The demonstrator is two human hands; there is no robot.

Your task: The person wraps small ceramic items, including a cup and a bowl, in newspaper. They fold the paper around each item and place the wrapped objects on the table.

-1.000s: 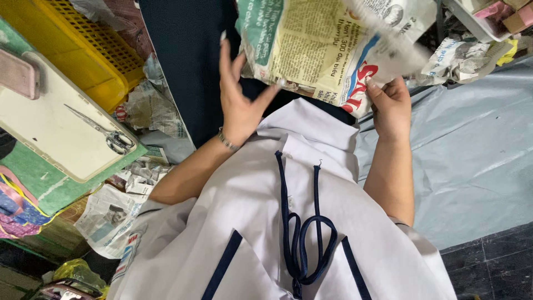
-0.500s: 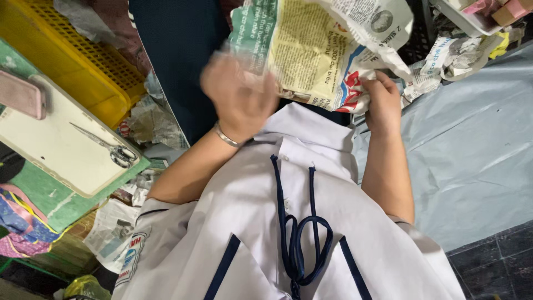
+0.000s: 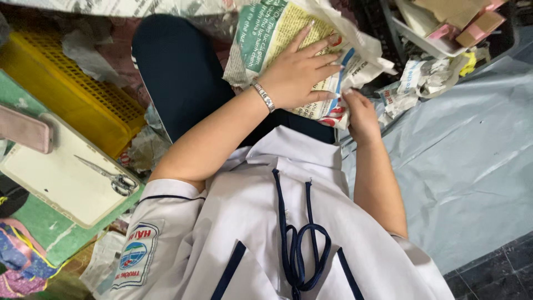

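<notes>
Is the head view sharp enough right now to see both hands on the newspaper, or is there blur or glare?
Head view: sharp, with even, soft light and no glare; the left hand lies flat on the newspaper, its edges crisp; the right hand pinches the paper's lower edge, also clear; only faint shadow falls under the arms.

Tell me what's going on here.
A person in a white uniform top with navy trim is working a sheet of newspaper on their lap. The left hand lies flat on the paper with fingers spread, and the right hand grips its crumpled lower edge. Beside them, scissors lie on a cream tray, next to a yellow plastic crate. More crumpled newspaper scraps lie at the edge of a grey plastic sheet.
</notes>
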